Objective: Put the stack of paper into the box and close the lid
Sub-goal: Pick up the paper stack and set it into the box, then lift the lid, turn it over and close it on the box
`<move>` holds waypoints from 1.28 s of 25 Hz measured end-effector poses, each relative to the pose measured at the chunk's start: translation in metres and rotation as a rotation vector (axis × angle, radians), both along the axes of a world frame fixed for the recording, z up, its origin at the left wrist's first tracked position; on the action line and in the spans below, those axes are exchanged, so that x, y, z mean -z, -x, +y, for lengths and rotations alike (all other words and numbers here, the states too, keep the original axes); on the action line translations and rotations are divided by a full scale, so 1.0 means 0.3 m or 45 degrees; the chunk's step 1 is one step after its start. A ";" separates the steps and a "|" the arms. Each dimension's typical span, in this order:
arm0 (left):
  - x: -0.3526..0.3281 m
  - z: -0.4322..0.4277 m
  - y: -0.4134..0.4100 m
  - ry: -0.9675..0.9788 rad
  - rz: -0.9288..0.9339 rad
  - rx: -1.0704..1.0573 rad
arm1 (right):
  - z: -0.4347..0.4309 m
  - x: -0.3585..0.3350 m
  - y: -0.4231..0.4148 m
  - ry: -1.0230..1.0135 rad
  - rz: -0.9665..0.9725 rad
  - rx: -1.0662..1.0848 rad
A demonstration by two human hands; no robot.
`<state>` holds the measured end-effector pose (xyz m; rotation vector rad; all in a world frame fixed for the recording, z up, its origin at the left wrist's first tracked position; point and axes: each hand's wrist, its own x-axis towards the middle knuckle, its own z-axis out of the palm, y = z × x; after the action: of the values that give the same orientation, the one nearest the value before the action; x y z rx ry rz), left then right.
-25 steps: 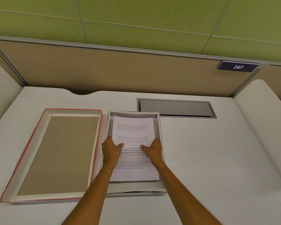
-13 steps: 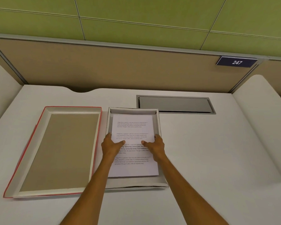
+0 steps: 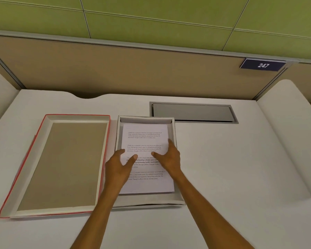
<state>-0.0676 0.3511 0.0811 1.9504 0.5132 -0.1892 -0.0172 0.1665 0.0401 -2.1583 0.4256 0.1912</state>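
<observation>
A stack of white printed paper (image 3: 144, 139) lies flat inside the shallow white box (image 3: 172, 121) at the middle of the desk. The box's lid (image 3: 65, 164), red-edged with a brown cardboard inside, lies upside down just left of the box, touching its side. My left hand (image 3: 118, 167) hovers over the paper's left edge with fingers spread and the thumb over the sheet. My right hand (image 3: 170, 157) rests over the paper's right half, fingers apart, index finger along the right edge. Neither hand grips anything.
The white desk (image 3: 232, 168) has a grey cable hatch (image 3: 192, 112) set into it behind the box. A tan partition (image 3: 133, 69) with a "247" plate (image 3: 262, 65) closes the back. Curved white side panels (image 3: 284, 141) stand at left and right.
Both hands have loosened from pressing the paper's middle. The left hand has drifted left and back with fingers spread; the right has shifted toward the right edge. The paper stays in the box.
</observation>
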 end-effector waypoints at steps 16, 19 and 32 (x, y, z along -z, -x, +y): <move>0.050 -0.086 0.170 1.693 0.991 -0.629 | 0.027 -0.025 -0.489 0.454 0.104 -0.843; 0.076 -0.083 0.158 1.684 1.011 -0.652 | 0.041 -0.006 -0.525 0.424 0.158 -0.926; 0.098 -0.085 0.127 1.569 1.077 -0.605 | 0.041 0.050 -0.510 0.375 0.063 -0.898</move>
<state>-0.1056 0.3256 0.0518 0.4529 1.0543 -0.8115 0.1357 0.1787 0.0252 -2.5224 -0.3219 0.6032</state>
